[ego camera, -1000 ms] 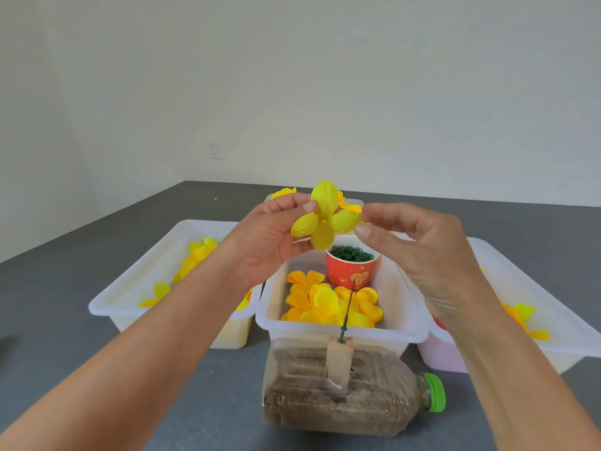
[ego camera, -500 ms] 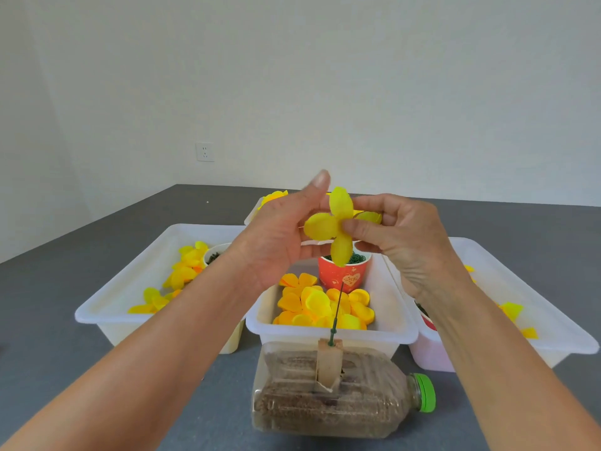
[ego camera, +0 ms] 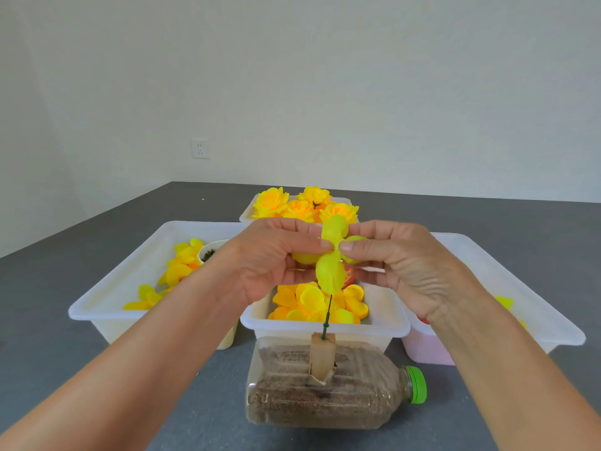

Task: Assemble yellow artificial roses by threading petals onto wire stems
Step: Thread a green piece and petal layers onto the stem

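Observation:
A yellow four-lobed petal piece [ego camera: 331,271] hangs in the air between both hands. My left hand [ego camera: 273,258] pinches it from the left, and my right hand [ego camera: 400,262] pinches it from the right, thumbs meeting at its centre. Directly below, a thin green wire stem [ego camera: 327,315] stands upright in a tan block [ego camera: 322,356] stuck into a plastic bottle [ego camera: 325,392] that lies on its side and holds brown filling. The stem's top is hidden behind the petal's lowest lobe. Loose yellow and orange petals [ego camera: 312,304] fill the white middle bin [ego camera: 393,320].
A white bin [ego camera: 130,281] with yellow petals stands at the left, another white bin [ego camera: 533,307] at the right. A far bin [ego camera: 247,213] holds finished yellow roses [ego camera: 302,203]. All sit on a dark grey table [ego camera: 48,327]. The bottle has a green cap [ego camera: 416,384].
Both hands have lowered the petal piece toward the stem's top and now pinch it at its centre. The camera tilted up, revealing the finished roses behind.

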A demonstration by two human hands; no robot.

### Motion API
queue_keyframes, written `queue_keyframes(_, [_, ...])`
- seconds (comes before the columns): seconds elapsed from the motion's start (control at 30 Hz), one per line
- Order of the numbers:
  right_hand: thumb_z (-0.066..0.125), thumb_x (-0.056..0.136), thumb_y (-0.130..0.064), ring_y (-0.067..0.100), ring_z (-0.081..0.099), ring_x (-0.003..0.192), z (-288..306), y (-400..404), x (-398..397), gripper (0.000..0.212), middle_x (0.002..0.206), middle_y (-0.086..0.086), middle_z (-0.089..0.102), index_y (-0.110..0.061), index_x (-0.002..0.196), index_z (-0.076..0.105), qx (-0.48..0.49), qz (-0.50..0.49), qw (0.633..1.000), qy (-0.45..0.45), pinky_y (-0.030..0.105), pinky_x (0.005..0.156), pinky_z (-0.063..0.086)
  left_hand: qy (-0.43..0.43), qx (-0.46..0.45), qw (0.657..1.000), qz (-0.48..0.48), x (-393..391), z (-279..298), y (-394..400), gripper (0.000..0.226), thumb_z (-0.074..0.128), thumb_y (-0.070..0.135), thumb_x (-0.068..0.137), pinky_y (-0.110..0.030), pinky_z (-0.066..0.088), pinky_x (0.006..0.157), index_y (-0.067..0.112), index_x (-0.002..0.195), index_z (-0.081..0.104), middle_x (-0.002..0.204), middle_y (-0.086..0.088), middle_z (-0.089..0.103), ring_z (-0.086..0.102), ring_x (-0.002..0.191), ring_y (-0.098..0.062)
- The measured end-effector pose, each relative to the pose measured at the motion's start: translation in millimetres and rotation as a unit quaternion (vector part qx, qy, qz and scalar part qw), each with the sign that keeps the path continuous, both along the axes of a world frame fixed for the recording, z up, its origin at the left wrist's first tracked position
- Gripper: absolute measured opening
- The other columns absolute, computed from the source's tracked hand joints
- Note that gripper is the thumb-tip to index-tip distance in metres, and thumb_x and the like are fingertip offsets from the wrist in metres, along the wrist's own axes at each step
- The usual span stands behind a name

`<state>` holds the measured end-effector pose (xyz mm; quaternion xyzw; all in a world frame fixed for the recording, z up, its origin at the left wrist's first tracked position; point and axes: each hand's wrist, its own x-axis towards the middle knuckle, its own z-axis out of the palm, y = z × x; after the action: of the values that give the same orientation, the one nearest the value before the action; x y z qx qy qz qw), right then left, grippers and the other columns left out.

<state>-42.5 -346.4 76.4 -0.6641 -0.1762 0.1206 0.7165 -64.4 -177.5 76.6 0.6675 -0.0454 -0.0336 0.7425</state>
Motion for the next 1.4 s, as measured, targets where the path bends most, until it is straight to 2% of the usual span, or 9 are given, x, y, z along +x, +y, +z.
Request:
queue_keyframes(0.23, [0.067,0.075,-0.003,0.010,0.064,0.055,-7,-3,-3,0.016,0.068,0.001,0.069,-0.013,0.087,0.070,-0.017,0.025,0.999,0.036,0.024,0.056,0.053,0.034,0.014,0.999,-0.017,-3,-7,0,0.029,0.069,0.012,0.054,-0.028,0.054,0.064,0.008,0.083,0.065,0.079,-0.011,0.063,0.059,0.068,-0.020])
queue_keyframes(0.43, [0.064,0.077,-0.002,0.009,0.060,0.050,-10,-4,-2,0.012,0.061,0.001,0.064,-0.010,0.085,0.069,-0.004,0.043,0.996,0.075,0.021,0.049,0.051,0.062,-0.021,0.997,-0.035,-4,-9,-1,0.028,0.068,0.013,0.058,-0.025,0.055,0.059,0.006,0.085,0.064,0.080,-0.009,0.062,0.058,0.069,-0.019])
queue_keyframes(0.57, [0.071,0.064,-0.012,0.008,0.060,0.050,-13,-4,-2,0.021,0.060,-0.001,0.064,-0.011,0.085,0.070,-0.016,0.046,0.996,0.073,0.021,0.050,0.051,0.070,-0.025,0.997,-0.029,-5,-11,-3,0.035,0.068,0.011,0.059,-0.028,0.056,0.061,0.004,0.092,0.062,0.091,-0.015,0.056,0.054,0.078,-0.023])
queue_keyframes(0.67, [0.073,0.053,-0.018,0.007,0.059,0.050,-14,-1,-3,0.030,0.062,0.000,0.065,-0.012,0.082,0.072,-0.023,0.038,0.996,0.078,0.020,0.048,0.050,0.075,-0.027,0.997,-0.022,-5,-11,-4,0.032,0.069,0.009,0.058,-0.028,0.056,0.059,0.004,0.090,0.062,0.090,-0.015,0.057,0.054,0.076,-0.023])
queue_keyframes(0.77, [0.073,0.065,-0.009,0.008,0.059,0.049,-17,2,-1,0.017,0.061,0.000,0.066,-0.012,0.081,0.071,-0.024,0.030,0.995,0.097,0.020,0.047,0.049,0.087,-0.023,0.996,-0.016,-4,-14,-3,0.033,0.068,0.006,0.061,-0.028,0.056,0.058,0.003,0.093,0.062,0.086,-0.014,0.061,0.058,0.072,-0.022])
queue_keyframes(0.83, [0.069,0.073,-0.005,0.009,0.059,0.049,-18,3,0,0.012,0.062,0.001,0.066,-0.011,0.083,0.070,-0.022,0.026,0.993,0.114,0.021,0.047,0.049,0.094,-0.025,0.995,-0.017,-4,-16,-2,0.018,0.067,0.002,0.066,-0.028,0.055,0.057,0.005,0.084,0.063,0.078,-0.011,0.065,0.061,0.067,-0.020])
queue_keyframes(1.0, [0.065,0.076,-0.001,0.010,0.057,0.047,-21,2,0,0.012,0.060,0.002,0.063,-0.009,0.085,0.068,-0.009,0.032,0.988,0.149,0.022,0.047,0.049,0.101,-0.017,0.994,-0.025,-5,-19,-1,0.018,0.069,0.003,0.059,-0.025,0.055,0.052,0.006,0.076,0.064,0.068,-0.009,0.066,0.061,0.057,-0.017])
queue_keyframes(1.17, [0.062,0.078,0.000,0.009,0.056,0.047,-24,1,0,0.020,0.062,0.002,0.062,-0.006,0.096,0.067,0.000,0.046,0.984,0.174,0.023,0.048,0.050,0.115,-0.021,0.993,-0.017,-4,-20,-2,0.009,0.065,-0.002,0.074,-0.025,0.054,0.051,0.006,0.078,0.064,0.072,-0.011,0.064,0.059,0.059,-0.019])
queue_keyframes(1.4, [0.060,0.080,-0.002,0.011,0.058,0.051,-25,3,1,0.017,0.063,0.002,0.064,-0.009,0.093,0.068,0.001,0.039,0.982,0.185,0.022,0.050,0.051,0.120,-0.026,0.992,-0.020,-5,-20,-2,0.009,0.062,-0.003,0.078,-0.024,0.054,0.051,0.005,0.081,0.063,0.072,-0.010,0.064,0.059,0.059,-0.018])
